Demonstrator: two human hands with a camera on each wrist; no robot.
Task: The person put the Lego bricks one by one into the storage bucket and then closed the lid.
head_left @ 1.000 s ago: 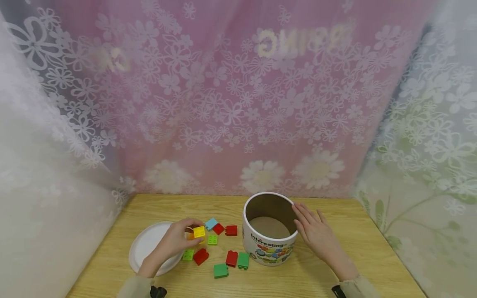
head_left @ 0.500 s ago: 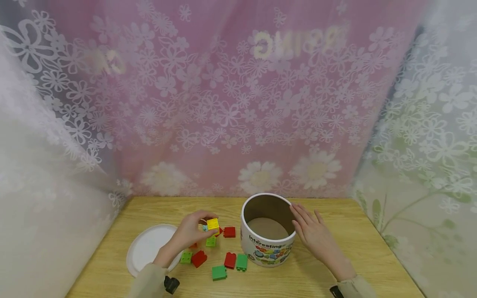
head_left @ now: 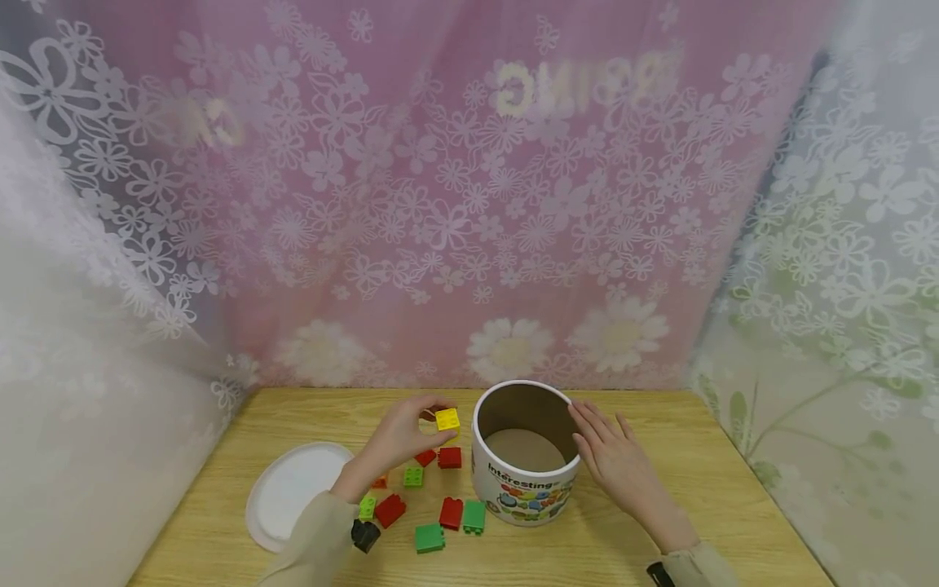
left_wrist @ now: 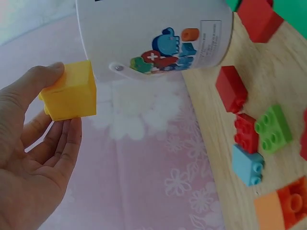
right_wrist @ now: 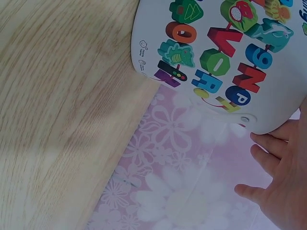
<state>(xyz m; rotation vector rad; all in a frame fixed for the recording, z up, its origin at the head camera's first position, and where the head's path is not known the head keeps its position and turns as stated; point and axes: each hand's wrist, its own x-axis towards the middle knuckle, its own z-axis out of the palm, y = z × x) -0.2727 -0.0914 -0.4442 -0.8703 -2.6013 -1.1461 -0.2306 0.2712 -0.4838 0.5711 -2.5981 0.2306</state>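
Pinches a yellow block [head_left: 447, 420] between thumb and fingertips of the left hand [head_left: 402, 432], up off the tabletop [head_left: 587, 546] — nearly cubic, no clear long axis. Has the white bucket [head_left: 528, 489] directly to that hand's right, mouth upward, wall just apart from the block. Rests the right hand [head_left: 619, 456], fingers fairly straight, against the bucket's opposite side, gripping nothing. Shows a red block [head_left: 450, 457] close below the left hand, a green block [head_left: 473, 517] farther below, a round white lid [head_left: 289, 493] to its left — all ungripped.
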